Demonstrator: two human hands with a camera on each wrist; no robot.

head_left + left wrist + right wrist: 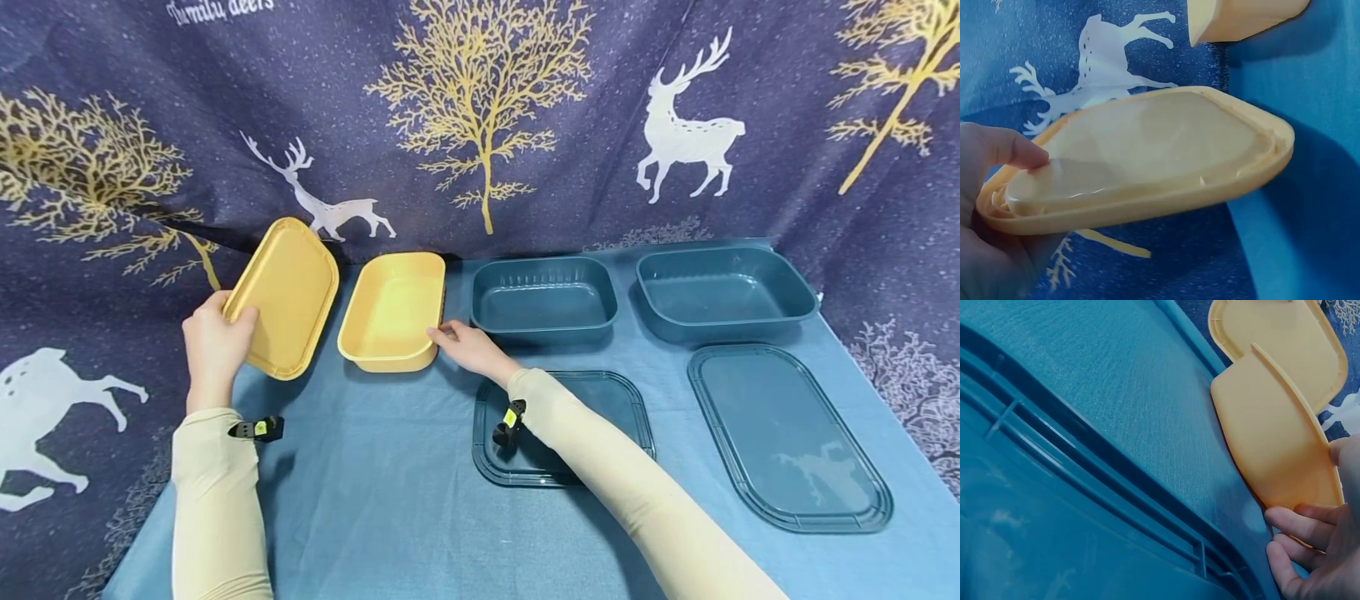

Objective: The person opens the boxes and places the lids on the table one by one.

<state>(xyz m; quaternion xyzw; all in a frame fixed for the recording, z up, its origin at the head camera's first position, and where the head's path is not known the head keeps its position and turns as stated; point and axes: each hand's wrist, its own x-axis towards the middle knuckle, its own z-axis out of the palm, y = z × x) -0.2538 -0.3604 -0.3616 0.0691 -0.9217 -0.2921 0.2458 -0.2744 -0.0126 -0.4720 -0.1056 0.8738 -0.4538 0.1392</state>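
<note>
My left hand [217, 340] grips a yellow lid [291, 296] by its left edge, thumb on the face with the rim. The lid is tilted up above the cloth, left of a yellow container [393, 312]. In the left wrist view the thumb presses on the lid [1147, 150] near one end. My right hand [474, 348] pinches the right wall of the yellow container near its front corner. The right wrist view shows the thumb at the container's [1272, 425] rim and the other fingers along its outer side. The container stands upright, with nothing seen inside.
Two dark blue containers [543, 300] stand upright at the back right. One dark blue lid [607, 400] lies partly under my right forearm; another dark blue lid [791, 442] lies at the far right. Behind the blue cloth [375, 492] hangs a deer-patterned curtain [525, 125].
</note>
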